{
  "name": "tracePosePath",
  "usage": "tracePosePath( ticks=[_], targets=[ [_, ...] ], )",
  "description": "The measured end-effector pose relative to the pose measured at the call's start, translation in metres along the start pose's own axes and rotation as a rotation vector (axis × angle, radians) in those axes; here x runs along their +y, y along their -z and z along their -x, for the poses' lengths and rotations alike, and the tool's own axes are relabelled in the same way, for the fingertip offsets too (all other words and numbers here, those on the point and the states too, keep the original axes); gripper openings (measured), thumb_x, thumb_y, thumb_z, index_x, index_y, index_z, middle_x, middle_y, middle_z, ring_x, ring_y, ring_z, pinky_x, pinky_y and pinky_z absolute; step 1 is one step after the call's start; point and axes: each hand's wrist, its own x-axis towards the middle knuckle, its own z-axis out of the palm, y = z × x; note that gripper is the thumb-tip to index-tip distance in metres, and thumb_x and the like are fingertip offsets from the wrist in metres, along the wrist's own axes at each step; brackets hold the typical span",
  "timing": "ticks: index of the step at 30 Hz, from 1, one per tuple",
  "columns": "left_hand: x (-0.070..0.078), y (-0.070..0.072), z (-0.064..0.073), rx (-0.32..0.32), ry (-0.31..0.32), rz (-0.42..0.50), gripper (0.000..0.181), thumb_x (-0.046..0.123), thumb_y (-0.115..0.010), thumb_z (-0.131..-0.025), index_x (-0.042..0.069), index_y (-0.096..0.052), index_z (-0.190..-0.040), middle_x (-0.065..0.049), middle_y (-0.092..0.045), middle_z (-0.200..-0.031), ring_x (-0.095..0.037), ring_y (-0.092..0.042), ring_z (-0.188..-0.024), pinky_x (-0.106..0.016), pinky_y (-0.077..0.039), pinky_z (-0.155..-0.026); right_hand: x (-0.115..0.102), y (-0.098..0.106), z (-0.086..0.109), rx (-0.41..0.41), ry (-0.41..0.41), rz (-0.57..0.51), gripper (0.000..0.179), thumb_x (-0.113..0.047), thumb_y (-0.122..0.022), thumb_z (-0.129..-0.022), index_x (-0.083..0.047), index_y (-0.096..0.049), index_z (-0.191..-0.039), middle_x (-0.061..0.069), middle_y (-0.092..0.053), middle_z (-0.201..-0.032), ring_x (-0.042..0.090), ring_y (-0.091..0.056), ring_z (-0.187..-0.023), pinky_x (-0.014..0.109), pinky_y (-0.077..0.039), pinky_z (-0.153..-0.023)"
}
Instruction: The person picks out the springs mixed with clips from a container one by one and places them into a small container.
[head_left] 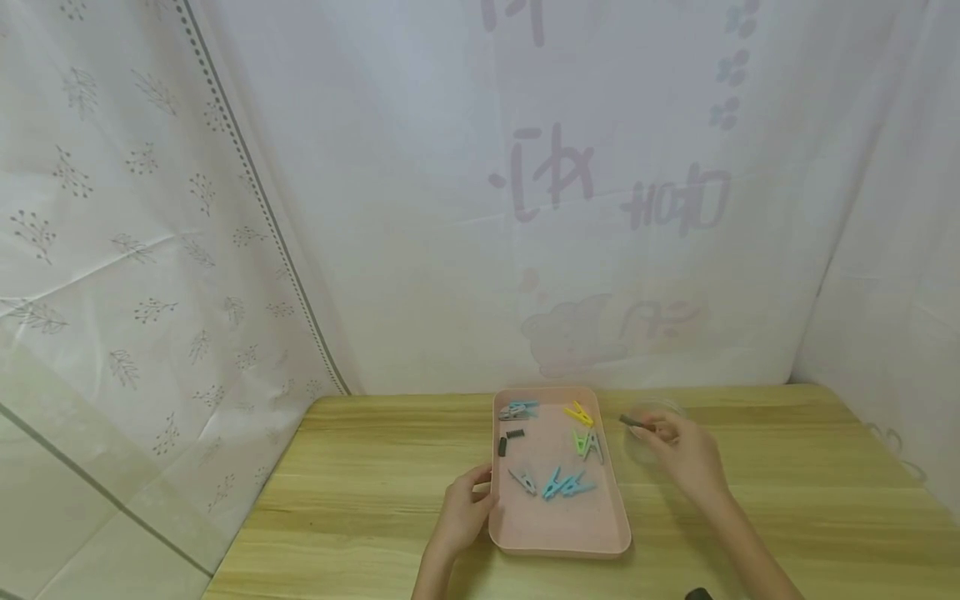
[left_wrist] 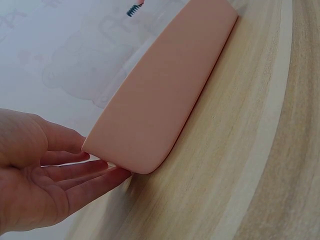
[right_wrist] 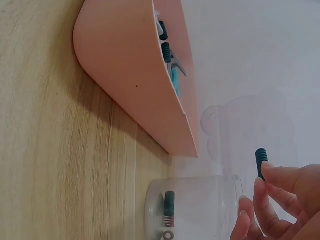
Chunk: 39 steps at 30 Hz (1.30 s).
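Observation:
My right hand (head_left: 686, 454) pinches a dark green coil spring (right_wrist: 261, 163) between thumb and fingertips, just above a clear plastic jar (right_wrist: 200, 210). Inside that jar lie another dark spring (right_wrist: 169, 203) and a reddish one (right_wrist: 169, 221). At the left side of a pink tray (head_left: 558, 533), my left hand (head_left: 461, 512) holds the edge, its thumb and fingertips at the wall. Two dark springs lie in the tray, one of them a coil (head_left: 515, 433) lying sideways. Clothespins surround them: a yellow one (head_left: 579, 414), a green one (head_left: 581, 442), and several blue and grey ones (head_left: 555, 483).
The tray and jar stand side by side on a wood-grain table (head_left: 375, 492). Behind the table hangs a pale printed curtain (head_left: 412, 250), with another patterned one (head_left: 150, 250) at the left. A small black object (head_left: 698, 593) shows at the bottom edge of the head view.

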Motion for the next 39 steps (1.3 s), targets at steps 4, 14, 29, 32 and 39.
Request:
tracePosePath(
  ticks=[4,14,29,32,39],
  targets=[
    [0.0,0.0,0.0,0.001,0.002,-0.005,0.044,-0.007,-0.062,-0.098,-0.016,-0.055,-0.141,-0.037,-0.061,-0.131,-0.055,-0.068,-0.114,-0.051,-0.065,-0.09,0.002,0.003,0.001,0.004,0.007,0.012,0.024,-0.017,-0.074,-0.1,0.003,-0.072,-0.113,0.029,-0.075,-0.102,0.047,-0.074,-0.094,0.025,-0.056,-0.058],
    [0.001,0.001,0.0,0.009,-0.004,0.006,0.044,-0.006,-0.063,-0.098,-0.016,-0.055,-0.14,-0.037,-0.063,-0.128,-0.055,-0.069,-0.111,-0.052,-0.065,-0.089,0.008,0.008,0.004,0.009,-0.008,0.012,0.025,-0.016,-0.072,-0.101,0.004,-0.071,-0.116,0.035,-0.073,-0.105,0.046,-0.074,-0.088,0.023,-0.051,-0.049],
    [0.002,0.001,0.0,0.008,0.005,0.014,0.045,-0.007,-0.063,-0.098,-0.016,-0.054,-0.141,-0.037,-0.062,-0.129,-0.055,-0.069,-0.113,-0.053,-0.065,-0.09,0.017,0.02,0.003,-0.007,-0.044,0.029,0.027,-0.021,-0.07,-0.103,0.001,-0.07,-0.118,0.027,-0.075,-0.095,0.023,-0.067,-0.068,0.025,-0.045,-0.045],
    [0.002,0.001,0.0,0.006,0.003,0.029,0.045,-0.007,-0.063,-0.098,-0.017,-0.054,-0.141,-0.038,-0.062,-0.129,-0.056,-0.068,-0.113,-0.055,-0.064,-0.09,0.017,0.022,0.003,-0.013,-0.06,0.033,0.028,-0.023,-0.07,-0.103,0.0,-0.071,-0.118,0.028,-0.075,-0.097,0.023,-0.068,-0.073,0.026,-0.047,-0.047],
    [0.002,0.001,-0.001,0.002,0.014,0.008,0.045,-0.006,-0.063,-0.098,-0.015,-0.054,-0.142,-0.037,-0.061,-0.131,-0.054,-0.069,-0.113,-0.053,-0.065,-0.09,0.021,0.025,0.004,-0.038,-0.088,0.032,0.031,-0.024,-0.069,-0.104,0.002,-0.069,-0.121,0.03,-0.075,-0.098,0.019,-0.06,-0.067,0.026,-0.044,-0.047]
  ],
)
